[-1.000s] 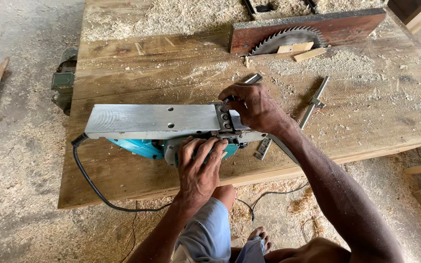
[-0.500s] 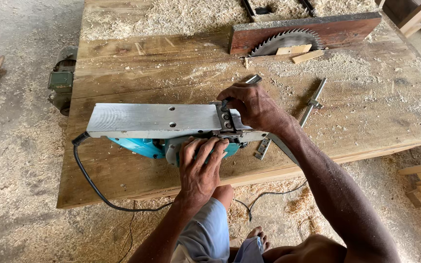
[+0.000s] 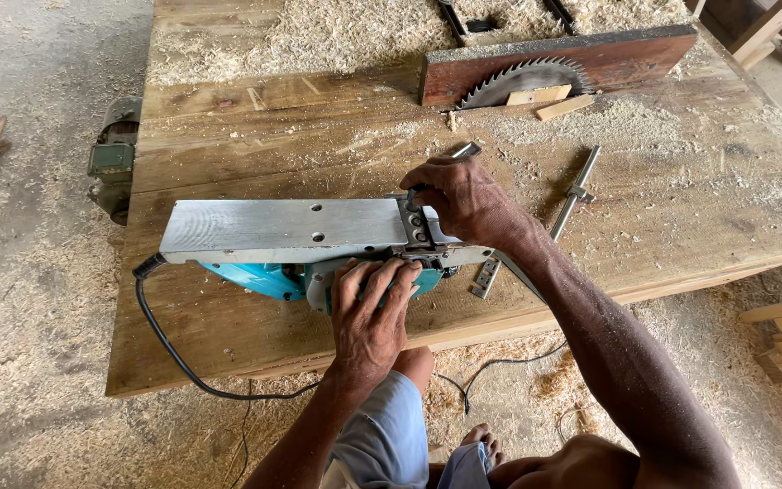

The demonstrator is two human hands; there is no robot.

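While the electric planer [image 3: 319, 244] lies upside down near the front edge of the wooden table [image 3: 681, 208], its flat grey sole faces up and its long axis runs left to right. At the planer's near side, the left hand [image 3: 368, 312] wraps curled fingers around the teal body. At its right end, the right hand [image 3: 463, 195] pinches a metal tool [image 3: 466, 150] over the blade drum, hiding it. Beyond the planer, a saw blade [image 3: 522, 81] rises only partly from the table.

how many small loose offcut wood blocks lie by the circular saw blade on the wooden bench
2: one pale wooden block lies against the toothed circular saw blade, the other pale block just right of it, nearer the person. More may be hidden under sawdust.
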